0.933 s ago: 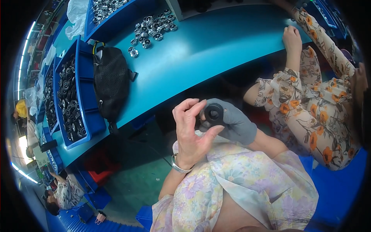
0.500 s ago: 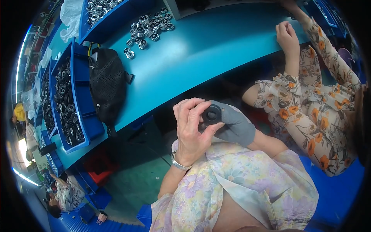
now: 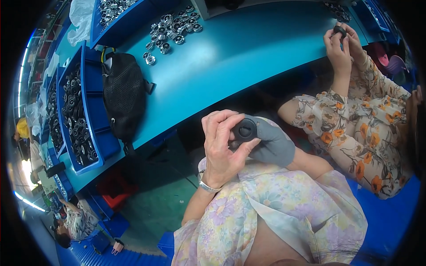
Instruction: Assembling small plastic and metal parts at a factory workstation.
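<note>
In front of my body I hold a black round part (image 3: 245,130) with a ridged rim and a hole or recess in its middle. The fingers and thumb of my left hand (image 3: 222,139), bare with a bracelet or watch at the wrist, pinch its near side. My right hand (image 3: 271,142), in a grey glove, closes round it from the other side; its fingertips are mostly hidden behind the part. Below both hands lies the pale flowered cloth (image 3: 284,199) of my clothing.
A teal table (image 3: 208,71) bears loose shiny metal-and-black round parts (image 3: 171,29), a black mesh bag (image 3: 124,93) and blue bins (image 3: 95,146) of black parts. A blue bin (image 3: 128,26) holds metal parts. At the right, a co-worker's hands (image 3: 341,51) hold a small black part.
My hands shift very slightly and the black part turns a little between them. The co-worker's far hand has come back from the table's far side to meet the other, now with a black part.
</note>
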The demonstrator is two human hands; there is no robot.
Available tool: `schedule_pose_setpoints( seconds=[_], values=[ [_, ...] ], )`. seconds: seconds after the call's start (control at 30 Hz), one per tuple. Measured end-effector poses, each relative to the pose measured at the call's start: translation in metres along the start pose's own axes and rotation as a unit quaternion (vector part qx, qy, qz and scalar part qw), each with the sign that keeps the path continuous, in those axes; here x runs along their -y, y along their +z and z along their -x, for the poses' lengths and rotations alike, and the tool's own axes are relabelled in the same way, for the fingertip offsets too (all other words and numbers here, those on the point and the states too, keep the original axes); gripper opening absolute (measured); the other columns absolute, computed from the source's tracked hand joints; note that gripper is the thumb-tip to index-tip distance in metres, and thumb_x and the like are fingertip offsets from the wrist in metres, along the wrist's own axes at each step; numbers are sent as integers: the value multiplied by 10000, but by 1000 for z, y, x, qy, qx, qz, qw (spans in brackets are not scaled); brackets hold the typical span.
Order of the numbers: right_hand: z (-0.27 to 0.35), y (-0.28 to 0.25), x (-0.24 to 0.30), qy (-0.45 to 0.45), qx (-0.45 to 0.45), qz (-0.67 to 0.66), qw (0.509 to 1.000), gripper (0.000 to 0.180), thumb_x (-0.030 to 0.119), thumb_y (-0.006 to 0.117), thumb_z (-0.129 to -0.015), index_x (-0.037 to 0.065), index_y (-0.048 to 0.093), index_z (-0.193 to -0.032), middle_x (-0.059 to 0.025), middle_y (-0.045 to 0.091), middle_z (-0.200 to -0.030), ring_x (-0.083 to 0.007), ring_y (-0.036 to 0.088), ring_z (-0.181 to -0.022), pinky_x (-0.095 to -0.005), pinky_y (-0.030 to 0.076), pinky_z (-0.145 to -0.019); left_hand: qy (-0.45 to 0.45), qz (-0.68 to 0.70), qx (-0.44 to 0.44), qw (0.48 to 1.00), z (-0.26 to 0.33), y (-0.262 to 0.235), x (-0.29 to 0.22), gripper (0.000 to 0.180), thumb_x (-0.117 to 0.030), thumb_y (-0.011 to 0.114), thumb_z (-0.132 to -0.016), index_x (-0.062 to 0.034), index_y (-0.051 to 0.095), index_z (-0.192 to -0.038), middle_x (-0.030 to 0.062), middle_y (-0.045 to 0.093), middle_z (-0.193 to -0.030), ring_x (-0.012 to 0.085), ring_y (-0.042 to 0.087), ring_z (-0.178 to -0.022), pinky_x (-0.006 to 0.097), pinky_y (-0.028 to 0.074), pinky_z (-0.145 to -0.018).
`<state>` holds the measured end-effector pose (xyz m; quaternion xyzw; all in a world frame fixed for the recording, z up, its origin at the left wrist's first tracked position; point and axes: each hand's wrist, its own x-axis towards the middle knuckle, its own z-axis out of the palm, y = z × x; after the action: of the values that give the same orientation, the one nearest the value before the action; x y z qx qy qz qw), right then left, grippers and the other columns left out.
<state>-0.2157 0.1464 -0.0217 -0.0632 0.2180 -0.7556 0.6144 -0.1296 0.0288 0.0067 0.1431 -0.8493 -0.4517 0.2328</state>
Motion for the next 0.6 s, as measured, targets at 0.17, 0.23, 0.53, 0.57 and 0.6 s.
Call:
schedule_pose_setpoints(
  seconds=[0.17,0.23,0.53,0.57,0.6],
  values=[
    [4,-2,-4,7,-6,-62,998,326,264,543,-934,26,510,-1154,-79,546,-1102,-175,549,-1029,-307,474,-920,11,16,-3,1000,2,2,1,458,-113,817,-608,-34,625,-1017,96,550,-1028,235,501,-949,280,456,-624],
    [5,-4,-8,16,-1,-116,993,328,261,542,-935,24,510,-1159,-85,548,-1110,-184,552,-1039,-316,478,-925,19,27,-5,999,4,3,2,473,-42,808,-585,-35,623,-1020,96,546,-1032,247,483,-966,259,453,-544],
    [11,-11,-15,18,4,-204,979,315,215,530,-942,8,514,-1179,-117,576,-1118,-217,584,-1026,-345,480,-947,-5,29,1,1000,6,9,-3,462,-35,804,-593,-27,624,-1019,102,554,-1032,248,490,-958,261,451,-541],
    [11,-11,-15,18,9,-207,978,313,213,529,-943,6,516,-1177,-118,575,-1119,-217,583,-1028,-345,481,-947,0,26,1,1000,5,10,-3,461,-34,802,-593,-28,624,-1019,102,554,-1033,248,490,-958,261,450,-542],
    [11,-12,-14,18,14,-209,978,312,210,529,-943,3,517,-1175,-118,575,-1120,-218,581,-1031,-345,481,-947,4,22,2,1000,5,10,-3,460,-32,801,-594,-28,624,-1018,102,554,-1034,247,489,-957,262,449,-542]
  ],
)
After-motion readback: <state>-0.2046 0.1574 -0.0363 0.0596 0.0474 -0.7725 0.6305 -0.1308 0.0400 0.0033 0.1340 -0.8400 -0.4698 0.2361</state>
